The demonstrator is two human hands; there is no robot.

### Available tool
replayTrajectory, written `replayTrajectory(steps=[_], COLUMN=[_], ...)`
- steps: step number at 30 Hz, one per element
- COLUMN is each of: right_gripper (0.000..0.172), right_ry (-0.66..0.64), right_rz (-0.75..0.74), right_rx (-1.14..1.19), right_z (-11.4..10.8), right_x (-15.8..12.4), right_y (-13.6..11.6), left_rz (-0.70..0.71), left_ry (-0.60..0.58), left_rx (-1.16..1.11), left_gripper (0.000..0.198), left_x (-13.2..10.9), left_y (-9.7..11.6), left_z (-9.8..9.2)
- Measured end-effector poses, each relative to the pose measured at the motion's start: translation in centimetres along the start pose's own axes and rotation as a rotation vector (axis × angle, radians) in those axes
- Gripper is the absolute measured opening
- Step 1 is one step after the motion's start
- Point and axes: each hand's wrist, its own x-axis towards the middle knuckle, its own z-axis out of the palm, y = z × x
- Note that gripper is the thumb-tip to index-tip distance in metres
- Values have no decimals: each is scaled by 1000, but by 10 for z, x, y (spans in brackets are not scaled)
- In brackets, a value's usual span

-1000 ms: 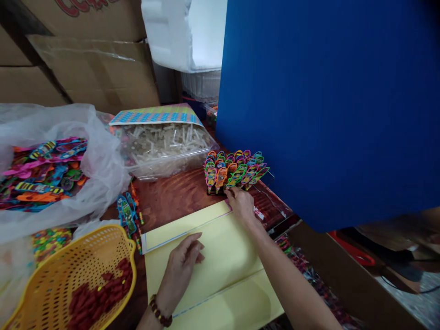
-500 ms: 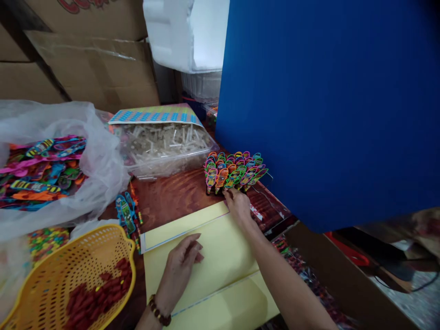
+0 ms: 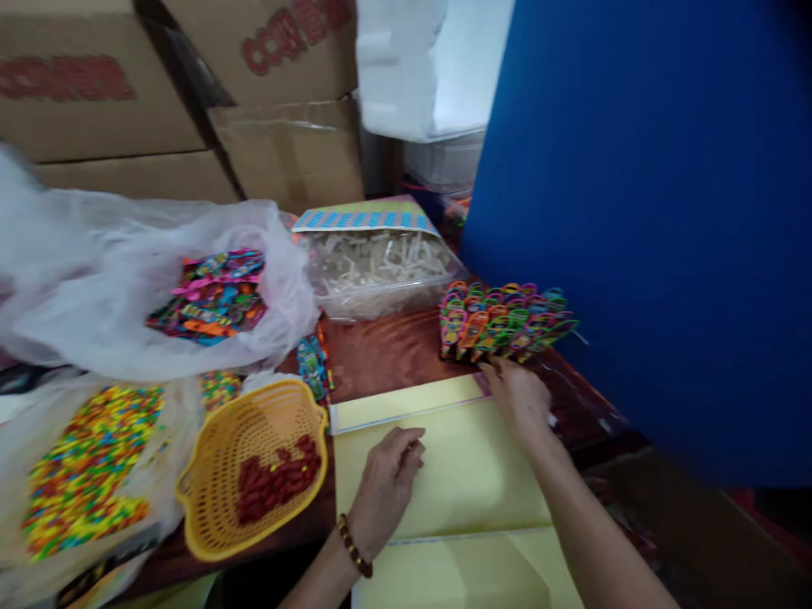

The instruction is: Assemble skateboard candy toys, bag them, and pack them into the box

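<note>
So far, a packed block of toy skateboards [image 3: 504, 321] stands just beyond the far right corner of the yellow sheet [image 3: 457, 474]. Many more lie loose in a plastic bag [image 3: 127, 288] well beyond its left. The right hand [image 3: 517, 397] touches the block's foot, its fingers hidden, so I cannot tell their grip. The left hand [image 3: 386, 486] rests on the sheet, fingers loosely curled and holding nothing.

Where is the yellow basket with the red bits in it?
In the head view the yellow basket sits low and left of centre on the table, between the bag of colourful sweets and the yellow paper under the left hand.
</note>
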Motion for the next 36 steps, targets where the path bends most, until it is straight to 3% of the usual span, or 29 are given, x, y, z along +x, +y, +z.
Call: replayTrajectory(steps=[3, 6, 8, 10, 13, 21, 28, 32, 36], right_gripper=[29, 17, 21, 26, 30, 22, 25, 31, 31], right_ry=[-73, -244, -325, -350, -356, -411, -388, -412, -540], right_rz=[-186, -508, -638, -656, -616, -559, -502, -462, -396], right_rx=[78, 181, 174, 149, 140, 235, 545, 799, 1153], right_z=[4, 18, 28, 37, 47, 60, 54, 45, 38], right_x=[-14, -29, -34, -35, -31, -22, -3, 16, 3], right_y=[-36, -104, -150, -186, -212, -204, -189, -155, -111], left_rz=[-31, -12, 27, 39, 16, 2, -31, -153, -281], left_ry=[51, 41, 8, -11, 9, 32, 25, 109, 216], left_rx=[-6, 55, 81, 60, 6, 56, 117, -153, -599], left_gripper=[28, 24, 23, 23, 24, 17, 21, 37, 55], left_x=[-7, -9, -8, -7, -6, -3, -3, 2, 11], left_y=[-1, -1, 1, 2, -1, 1, -6, -13, -2], left_z=[-4, -5, -6, -7, -11, -13, -12, -14, -19])
